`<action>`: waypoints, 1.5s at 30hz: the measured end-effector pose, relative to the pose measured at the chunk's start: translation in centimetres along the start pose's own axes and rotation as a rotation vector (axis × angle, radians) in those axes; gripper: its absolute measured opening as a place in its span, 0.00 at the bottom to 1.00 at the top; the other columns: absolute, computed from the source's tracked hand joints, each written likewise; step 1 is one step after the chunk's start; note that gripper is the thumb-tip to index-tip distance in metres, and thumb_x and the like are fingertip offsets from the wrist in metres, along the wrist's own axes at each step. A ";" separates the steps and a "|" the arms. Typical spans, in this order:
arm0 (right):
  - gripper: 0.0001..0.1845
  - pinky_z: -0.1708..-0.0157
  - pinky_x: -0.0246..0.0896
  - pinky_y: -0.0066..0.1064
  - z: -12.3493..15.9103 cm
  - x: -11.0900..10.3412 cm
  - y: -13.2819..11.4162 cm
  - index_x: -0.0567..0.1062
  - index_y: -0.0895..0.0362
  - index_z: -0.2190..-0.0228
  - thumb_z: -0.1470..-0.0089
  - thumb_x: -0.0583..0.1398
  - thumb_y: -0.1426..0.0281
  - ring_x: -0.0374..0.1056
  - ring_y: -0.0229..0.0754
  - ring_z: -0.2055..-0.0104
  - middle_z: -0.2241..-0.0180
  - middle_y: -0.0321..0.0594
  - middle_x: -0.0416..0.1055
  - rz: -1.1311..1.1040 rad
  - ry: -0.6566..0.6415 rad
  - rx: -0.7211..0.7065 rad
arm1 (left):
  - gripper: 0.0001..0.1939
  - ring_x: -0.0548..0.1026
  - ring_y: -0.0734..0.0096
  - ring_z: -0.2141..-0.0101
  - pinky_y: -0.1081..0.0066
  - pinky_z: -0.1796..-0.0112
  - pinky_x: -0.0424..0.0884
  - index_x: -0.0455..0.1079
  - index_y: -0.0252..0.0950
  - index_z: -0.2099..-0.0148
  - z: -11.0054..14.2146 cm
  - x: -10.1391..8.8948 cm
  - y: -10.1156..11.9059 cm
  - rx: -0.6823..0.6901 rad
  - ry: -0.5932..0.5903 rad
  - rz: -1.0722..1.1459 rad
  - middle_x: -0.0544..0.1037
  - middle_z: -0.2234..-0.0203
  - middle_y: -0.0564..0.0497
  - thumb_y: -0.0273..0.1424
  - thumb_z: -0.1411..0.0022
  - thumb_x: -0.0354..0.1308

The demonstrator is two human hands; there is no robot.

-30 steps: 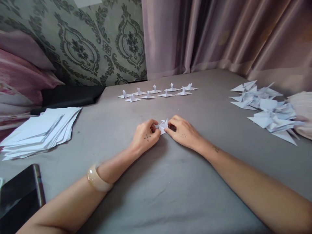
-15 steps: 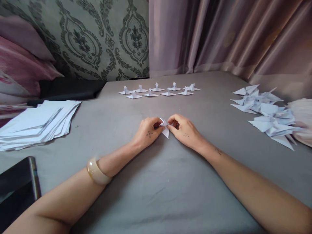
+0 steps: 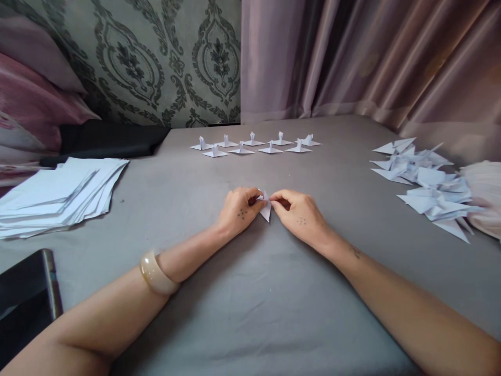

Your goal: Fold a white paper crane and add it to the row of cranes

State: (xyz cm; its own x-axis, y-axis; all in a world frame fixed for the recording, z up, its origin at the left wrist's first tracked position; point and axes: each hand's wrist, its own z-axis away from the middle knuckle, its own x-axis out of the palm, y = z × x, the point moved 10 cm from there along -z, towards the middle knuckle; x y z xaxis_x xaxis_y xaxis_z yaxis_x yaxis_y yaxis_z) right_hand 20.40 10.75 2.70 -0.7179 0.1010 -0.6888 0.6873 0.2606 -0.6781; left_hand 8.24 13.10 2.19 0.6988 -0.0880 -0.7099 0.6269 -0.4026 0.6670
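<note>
A small white folded paper crane [image 3: 265, 211] is between my two hands, just above the grey cloth, one point of it aimed toward me. My left hand [image 3: 240, 209] pinches its left side between thumb and fingers, hiding part of it. From the other side my right hand [image 3: 299, 211] pinches the right edge with thumb and forefinger. Farther back, several similar folded paper cranes [image 3: 252, 140] stand in two rows with their wings spread.
To the right lies a heap of folded paper cranes [image 3: 428, 183] beside a pale cloth item [image 3: 485, 193]. A stack of white paper sheets [image 3: 58, 198] is at the left, with a dark phone or tablet [image 3: 29, 303] in front. Curtains [image 3: 352, 57] hang behind.
My right hand has shifted slightly, its fingers straighter at the paper's right edge. The small crane has turned a little. My left hand keeps its pinch.
</note>
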 end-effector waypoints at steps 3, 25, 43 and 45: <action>0.09 0.64 0.62 0.32 0.1 0.0 -0.3 0.77 0.54 0.67 0.46 0.56 0.73 0.72 0.41 0.65 0.67 0.39 0.78 0.026 0.004 -0.003 | 0.06 0.65 0.76 0.76 0.75 0.73 0.59 0.74 0.35 0.69 0.0 -0.1 0.0 0.005 0.010 0.016 0.71 0.79 0.55 0.30 0.42 0.57; 0.19 0.67 0.58 0.30 -1.4 0.6 0.4 0.75 0.57 0.79 0.46 0.56 0.58 0.68 0.39 0.70 0.76 0.37 0.75 -0.019 -0.063 0.214 | 0.08 0.69 0.74 0.74 0.74 0.69 0.60 0.73 0.34 0.72 0.0 0.0 0.6 0.056 -0.010 0.021 0.75 0.78 0.52 0.27 0.41 0.57; 0.06 0.81 0.54 0.20 -1.0 2.6 3.7 0.74 0.58 0.77 0.58 0.62 0.68 0.62 0.31 0.77 0.80 0.33 0.66 -0.329 -0.272 0.574 | 0.06 0.73 0.71 0.70 0.71 0.64 0.64 0.77 0.37 0.66 0.0 0.3 0.4 0.064 -0.054 0.076 0.78 0.73 0.52 0.26 0.41 0.58; 0.05 0.84 0.50 0.19 -1.0 2.7 3.5 0.73 0.59 0.78 0.58 0.62 0.69 0.58 0.29 0.80 0.81 0.31 0.63 -0.377 -0.300 0.580 | 0.06 0.73 0.71 0.70 0.71 0.64 0.64 0.77 0.37 0.66 0.0 0.3 0.3 0.064 -0.058 0.083 0.78 0.73 0.52 0.27 0.41 0.58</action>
State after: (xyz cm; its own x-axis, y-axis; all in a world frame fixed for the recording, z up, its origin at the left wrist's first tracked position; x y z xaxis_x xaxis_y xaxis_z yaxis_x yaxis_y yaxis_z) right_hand 20.79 12.93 -1.29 -0.9119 -0.1827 -0.3675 0.4090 -0.3297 -0.8509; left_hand 8.68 12.93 2.18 0.7248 -0.1755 -0.6662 0.5433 -0.4490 0.7094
